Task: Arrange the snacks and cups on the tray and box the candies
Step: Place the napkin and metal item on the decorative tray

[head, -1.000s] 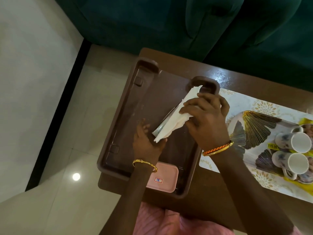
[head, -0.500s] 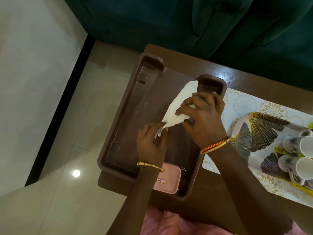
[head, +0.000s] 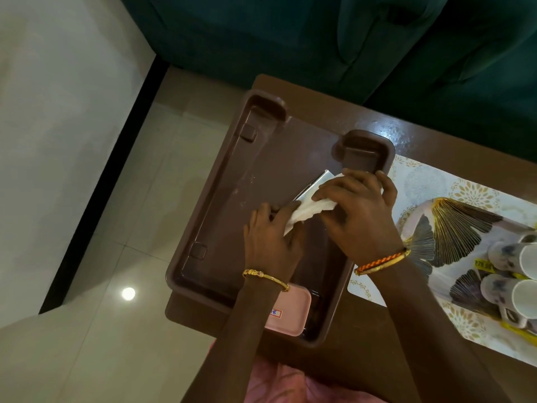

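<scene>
A dark brown plastic tray (head: 220, 181) lies on the wooden table. Over its middle, my left hand (head: 271, 242) and my right hand (head: 360, 210) both grip a crumpled white tissue (head: 308, 212). The tissue lies on a shiny silver flat thing (head: 315, 186) that pokes out beside my right fingers. A pink lidded box (head: 290, 311) with a small label sits in the tray's near corner, partly under my left wrist. Two white cups (head: 523, 283) lie on their sides at the far right.
A white placemat (head: 421, 181) with gold flowers covers the table (head: 363, 344) right of the tray. A plate (head: 453, 225) with gold fan patterns rests on it beside the cups. A dark green sofa (head: 319, 39) stands behind the table. Tiled floor is to the left.
The tissue stood up long and pointed toward the tray's far handle; now it is bunched low between both hands. The silver thing shows beside it again. The camera view has shifted slightly.
</scene>
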### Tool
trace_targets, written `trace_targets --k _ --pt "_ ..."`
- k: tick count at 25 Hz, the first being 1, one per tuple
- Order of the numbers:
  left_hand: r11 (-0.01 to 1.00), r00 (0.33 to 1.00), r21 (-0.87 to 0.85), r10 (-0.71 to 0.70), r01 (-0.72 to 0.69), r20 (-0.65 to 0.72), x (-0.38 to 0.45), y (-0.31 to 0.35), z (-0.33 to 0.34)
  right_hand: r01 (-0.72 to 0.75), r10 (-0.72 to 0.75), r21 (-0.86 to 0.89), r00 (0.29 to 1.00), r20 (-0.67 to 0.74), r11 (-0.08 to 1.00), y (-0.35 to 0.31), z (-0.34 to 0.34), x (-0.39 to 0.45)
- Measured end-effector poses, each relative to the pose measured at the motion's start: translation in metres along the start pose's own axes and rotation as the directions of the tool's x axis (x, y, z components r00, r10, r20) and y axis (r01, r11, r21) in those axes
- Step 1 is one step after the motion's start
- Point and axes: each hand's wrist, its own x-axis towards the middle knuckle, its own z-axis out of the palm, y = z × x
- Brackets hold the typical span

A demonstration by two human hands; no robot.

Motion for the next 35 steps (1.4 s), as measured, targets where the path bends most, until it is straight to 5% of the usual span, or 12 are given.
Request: trace_targets --k 14,19,31,35 --pt "0.976 0.983 0.182 -0.092 0.121 -0.159 0.009 -0.003 -0.001 0.135 -0.133 -0.049 0.99 0.047 0.99 0.003 -0.002 0.04" --pt "0.975 0.979 0.098 -0.197 0.201 -0.05 0.002 -0.005 0.012 0.047 -0.02 -0.087 0.958 0.285 0.995 0.024 0.005 0.041" --pt "0.952 0.951 0.025 -0.304 0.306 -0.049 -0.014 -0.022 0.022 -0.07 0.052 0.208 0.995 0.09 0.976 0.047 0.02 0.043" --pt "0.961 0.961 -0.008 -0.275 0.275 0.012 -0.015 -0.02 0.025 -0.103 0.053 0.142 0.947 0.317 0.985 0.06 0.027 0.041"
